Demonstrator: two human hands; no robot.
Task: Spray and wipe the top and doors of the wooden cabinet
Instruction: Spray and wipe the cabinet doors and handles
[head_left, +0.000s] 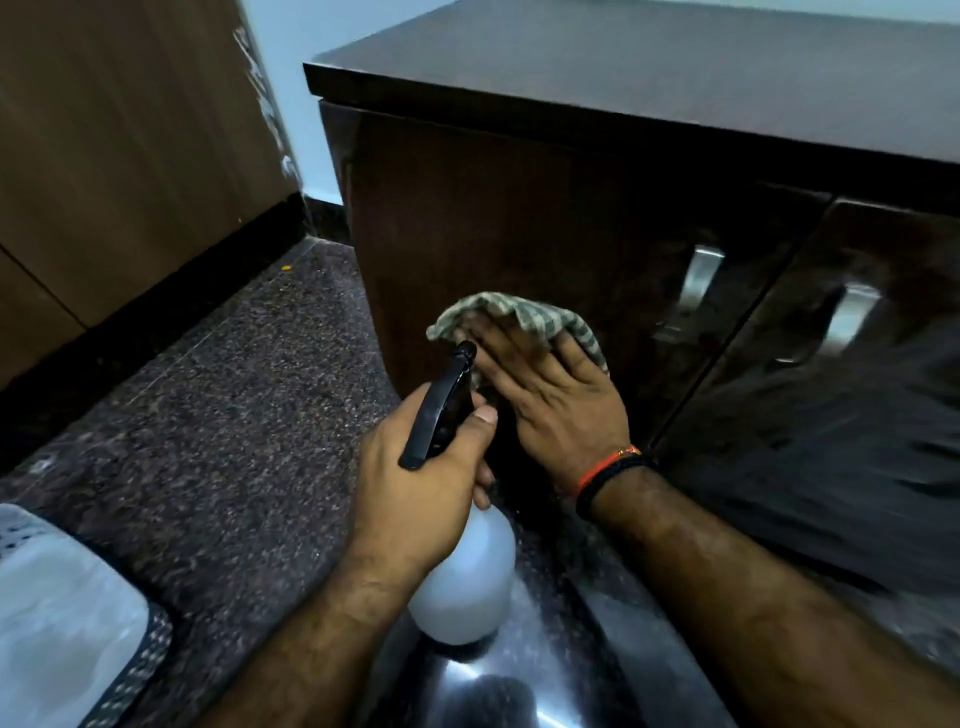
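The person crouches close to the wooden cabinet (519, 208), looking down at its left door (519, 249). The right hand (550, 400) lies flat and spread against that door, fingers extended, pressing a checked green cloth (519, 317) to the dark panel; the open palm likely spreads pressure over a wide patch so each pass covers more surface. The cloth sits low on the door, left of the metal handle (696, 280) and apart from it. The left hand (426, 478) is wrapped closed round the neck of a spray bottle (467, 571), thumb up beside the black trigger head (441, 410), with the nozzle pointing toward the door just beside the wiping hand. Holding the bottle ready there probably lets the person mist and wipe in turn without setting anything down. The white bottle body hangs below the fist, above the glossy floor (208, 389). The second door (857, 415), with its own handle (847, 322), stands to the right, and the cabinet top (623, 57) stretches above; whether either has been cleaned cannot be told. The wiping appears to be in hand on the left door, with its lower edge and the neighbouring door judged to remain.
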